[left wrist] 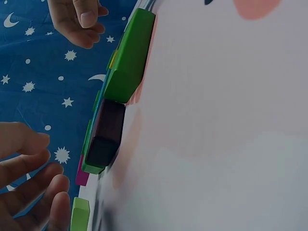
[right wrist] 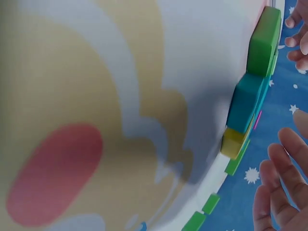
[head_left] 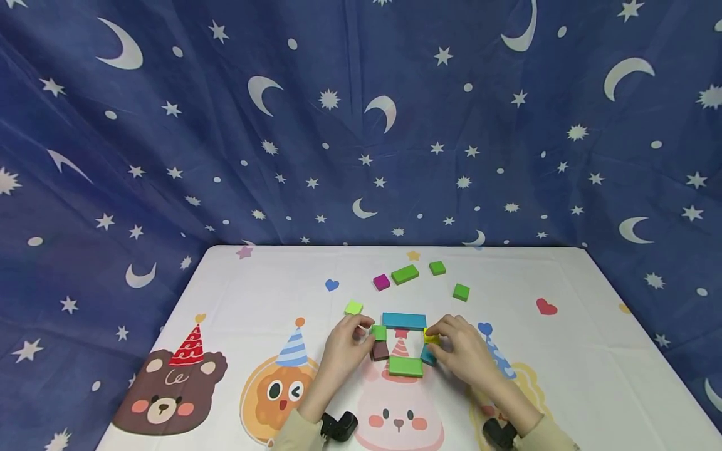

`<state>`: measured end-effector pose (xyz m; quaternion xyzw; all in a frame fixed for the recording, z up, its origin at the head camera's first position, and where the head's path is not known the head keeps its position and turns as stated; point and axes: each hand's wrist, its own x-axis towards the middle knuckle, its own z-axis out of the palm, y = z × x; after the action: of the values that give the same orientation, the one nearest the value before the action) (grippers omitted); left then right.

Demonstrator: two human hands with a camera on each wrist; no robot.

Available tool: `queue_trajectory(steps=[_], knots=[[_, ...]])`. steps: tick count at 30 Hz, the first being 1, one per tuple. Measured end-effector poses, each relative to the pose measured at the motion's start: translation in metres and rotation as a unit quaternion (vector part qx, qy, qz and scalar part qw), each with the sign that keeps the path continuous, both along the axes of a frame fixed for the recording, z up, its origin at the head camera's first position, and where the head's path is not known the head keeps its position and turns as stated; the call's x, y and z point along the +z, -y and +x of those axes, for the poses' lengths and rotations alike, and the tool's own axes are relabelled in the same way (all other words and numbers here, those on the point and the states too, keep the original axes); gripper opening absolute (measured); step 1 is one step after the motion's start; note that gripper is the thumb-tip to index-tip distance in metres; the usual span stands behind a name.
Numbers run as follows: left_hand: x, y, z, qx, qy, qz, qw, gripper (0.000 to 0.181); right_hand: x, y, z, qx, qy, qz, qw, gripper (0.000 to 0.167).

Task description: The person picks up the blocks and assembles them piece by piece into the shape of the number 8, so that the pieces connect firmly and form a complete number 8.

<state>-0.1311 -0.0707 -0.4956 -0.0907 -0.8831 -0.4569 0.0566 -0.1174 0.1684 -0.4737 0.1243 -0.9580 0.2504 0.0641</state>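
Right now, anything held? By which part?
Nothing held: left hand and right hand hover over the blocks; the wrist views show gaps at the fingers.

- I see a deep-blue cloth backdrop (head_left: pixel 338 188) patterned with white moons, stars and dots.
- My feed shows a white tablecloth (head_left: pixel 609 376) printed with a brown cartoon bear (head_left: pixel 166 389) in a red hat (head_left: pixel 188 348).
- I pick out a long blue rectangular block (head_left: pixel 404 321), a bright-green rectangular block (head_left: pixel 406 367), a small green block (head_left: pixel 379 332), a dark-brown block (left wrist: pixel 108 127), a yellow block (right wrist: pixel 234 142) and a teal block (right wrist: pixel 244 102).
- I also find a lime-green block (head_left: pixel 353 307) and a magenta block (head_left: pixel 381 282).
- To me, both fabric sleeves (head_left: pixel 296 433) look pale beige.
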Motion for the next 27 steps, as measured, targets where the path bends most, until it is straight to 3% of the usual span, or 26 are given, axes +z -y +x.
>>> queue_trajectory(steps=[9, 19, 27], knots=[[0.002, -0.005, -0.010, -0.011, -0.010, -0.010, 0.9998, 0.020, 0.003, -0.012, -0.006, 0.012, -0.036, -0.016, 0.9992, 0.018], [0.001, -0.012, -0.022, -0.037, 0.003, -0.034, 0.9987, 0.021, 0.003, -0.023, -0.015, -0.017, -0.006, -0.027, 0.9995, 0.018], [0.000, -0.015, -0.031, -0.059, -0.012, -0.069, 0.9958, 0.022, 0.001, -0.034, -0.023, -0.024, -0.011, -0.030, 0.9992, 0.017]])
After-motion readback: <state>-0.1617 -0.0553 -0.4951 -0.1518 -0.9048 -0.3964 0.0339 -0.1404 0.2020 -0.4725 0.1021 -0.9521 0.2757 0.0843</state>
